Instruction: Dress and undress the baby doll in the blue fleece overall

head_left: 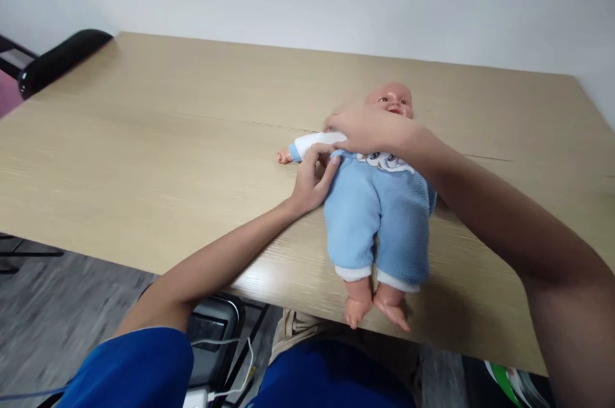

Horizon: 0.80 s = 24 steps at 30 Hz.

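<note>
Lying near the tabletop's (144,158) front edge, one doll (377,216): left hand (312,180) pinching its blue suit, right hand (365,129) gripping its chest.

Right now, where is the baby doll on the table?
In the head view, the baby doll lies face up on the wooden table, right of centre, feet at the near edge, with the left hand and right hand on its chest.

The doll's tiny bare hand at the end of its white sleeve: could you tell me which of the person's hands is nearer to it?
Left. The left hand pinches the outfit just below the doll's white sleeve, close to the doll's hand. The right hand lies farther along, on the doll's chest.
</note>
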### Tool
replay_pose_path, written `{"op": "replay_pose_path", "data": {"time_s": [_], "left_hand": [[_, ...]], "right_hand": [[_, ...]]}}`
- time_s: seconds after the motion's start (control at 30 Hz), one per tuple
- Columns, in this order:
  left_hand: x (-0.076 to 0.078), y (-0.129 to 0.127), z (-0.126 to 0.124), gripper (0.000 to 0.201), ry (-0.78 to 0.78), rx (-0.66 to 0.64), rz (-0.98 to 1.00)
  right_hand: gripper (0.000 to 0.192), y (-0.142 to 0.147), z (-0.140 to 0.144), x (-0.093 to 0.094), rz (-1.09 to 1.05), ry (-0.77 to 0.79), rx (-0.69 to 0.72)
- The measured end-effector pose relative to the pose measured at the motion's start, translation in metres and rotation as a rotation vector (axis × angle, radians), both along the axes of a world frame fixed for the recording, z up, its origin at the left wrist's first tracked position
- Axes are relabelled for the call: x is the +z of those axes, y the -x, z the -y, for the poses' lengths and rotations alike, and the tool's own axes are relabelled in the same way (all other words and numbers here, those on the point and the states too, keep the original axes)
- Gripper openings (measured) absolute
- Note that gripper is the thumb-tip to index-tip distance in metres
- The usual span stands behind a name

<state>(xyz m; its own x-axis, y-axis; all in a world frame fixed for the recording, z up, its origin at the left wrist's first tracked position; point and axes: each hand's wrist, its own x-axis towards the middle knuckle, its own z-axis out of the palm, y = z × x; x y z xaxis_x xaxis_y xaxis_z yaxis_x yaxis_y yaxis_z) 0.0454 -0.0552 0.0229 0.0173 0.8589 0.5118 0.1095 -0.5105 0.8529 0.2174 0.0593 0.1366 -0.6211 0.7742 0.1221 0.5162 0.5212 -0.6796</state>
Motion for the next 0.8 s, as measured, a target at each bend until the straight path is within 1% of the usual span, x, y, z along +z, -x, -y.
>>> {"op": "replay_pose_path", "data": {"time_s": [0.03, 0.1, 0.17, 0.23, 0.3, 0.33, 0.43, 0.5, 0.57, 0.7, 0.73, 0.8], "left_hand": [[0.0, 0.0, 0.001, 0.055, -0.004, 0.005, -0.009], [-0.001, 0.0, 0.001, 0.054, -0.01, 0.007, -0.011], [-0.002, 0.001, 0.001, 0.053, 0.0, 0.001, -0.001], [-0.004, 0.001, 0.001, 0.054, 0.036, 0.0, 0.01], [-0.007, 0.002, 0.001, 0.056, 0.084, -0.001, 0.019], [-0.009, 0.002, 0.001, 0.057, 0.099, -0.003, 0.021], [-0.014, 0.003, 0.0, 0.054, 0.079, 0.008, -0.004], [-0.017, 0.003, -0.001, 0.049, 0.005, 0.039, -0.041], [-0.021, 0.003, -0.002, 0.043, -0.127, 0.099, -0.107], [-0.028, 0.005, -0.003, 0.03, -0.439, 0.285, -0.242], [-0.029, 0.005, -0.003, 0.027, -0.498, 0.293, -0.24], [-0.03, 0.004, -0.005, 0.023, -0.563, 0.235, -0.167]], "right_hand": [[0.035, 0.008, -0.008, -0.005, 0.067, 0.037, 0.059], [0.041, 0.021, -0.018, -0.013, 0.247, 0.027, 0.184], [0.048, 0.026, -0.021, -0.019, 0.351, -0.05, 0.264], [0.048, 0.026, -0.022, -0.023, 0.423, -0.138, 0.313], [0.04, 0.021, -0.022, -0.024, 0.425, -0.188, 0.313], [0.037, 0.016, -0.021, -0.024, 0.392, -0.205, 0.296], [0.036, -0.001, -0.019, -0.022, 0.209, -0.227, 0.213], [0.04, -0.015, -0.017, -0.022, 0.084, -0.239, 0.161], [0.043, -0.027, -0.014, -0.022, 0.0, -0.232, 0.128], [0.04, -0.039, -0.009, -0.024, -0.044, -0.151, 0.083], [0.038, -0.038, -0.007, -0.023, -0.033, -0.139, 0.083], [0.035, -0.035, -0.003, -0.021, -0.009, -0.127, 0.102]]}}
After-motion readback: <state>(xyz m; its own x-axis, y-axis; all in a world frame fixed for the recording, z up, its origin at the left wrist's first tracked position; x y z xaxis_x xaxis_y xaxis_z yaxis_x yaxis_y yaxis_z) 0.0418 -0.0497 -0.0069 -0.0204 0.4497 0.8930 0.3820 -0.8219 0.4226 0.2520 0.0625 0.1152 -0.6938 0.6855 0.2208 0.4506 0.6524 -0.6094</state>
